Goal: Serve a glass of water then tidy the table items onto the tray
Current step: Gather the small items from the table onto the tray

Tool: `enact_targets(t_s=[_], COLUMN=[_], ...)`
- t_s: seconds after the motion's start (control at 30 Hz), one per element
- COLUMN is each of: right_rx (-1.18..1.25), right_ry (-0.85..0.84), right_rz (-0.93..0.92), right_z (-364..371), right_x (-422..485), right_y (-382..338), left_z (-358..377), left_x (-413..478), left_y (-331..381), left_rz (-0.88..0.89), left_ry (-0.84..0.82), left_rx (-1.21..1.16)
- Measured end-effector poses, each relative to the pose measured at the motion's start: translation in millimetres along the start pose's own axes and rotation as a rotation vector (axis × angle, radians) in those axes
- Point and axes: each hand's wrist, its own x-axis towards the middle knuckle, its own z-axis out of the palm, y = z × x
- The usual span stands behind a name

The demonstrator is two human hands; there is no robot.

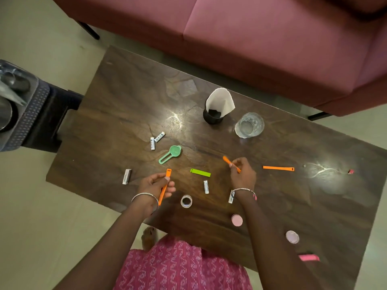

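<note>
My left hand grips a long orange strap above the dark wooden table. My right hand pinches a second orange strap by its middle. A third orange strap lies flat to the right. Between my hands rests a lime green strap. A clear glass stands at the back on a white coaster, beside a black cup holding a white napkin. A green scoop, several white batteries and a tape roll are scattered about.
Two pink round lids and a pink strap lie near the table's front right. A grey tray with metal vessels sits on a dark stool at the left. A maroon sofa stands behind the table.
</note>
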Motion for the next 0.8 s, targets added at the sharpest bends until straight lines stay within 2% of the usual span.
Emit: enact_targets(t_s=[0.13, 0.3, 0.5, 0.8], right_rx=[0.299, 0.445, 0.574, 0.588], right_ry=[-0.064, -0.146, -0.217, -0.369], right_rz=[0.149, 0.18, 0.104, 0.001], right_z=[10.9, 33.5, 68.3, 148.5], right_x=[-35.2, -86.1, -152.9, -256.0], right_y=[-22.4, -45.1, -92.3, -196.2], left_z=[-16.4, -46.9, -112.5, -253.0], left_x=[-10.2, -21.4, -36.1, -39.3], left_y=[6.0, 16.4, 20.3, 38.5], left_rz=[0.016, -0.009, 0.01, 0.096], left_ry=[0.038, -0.028, -0.159, -0.198], left_rx=[0.051, -0.073, -0.261, -0.262])
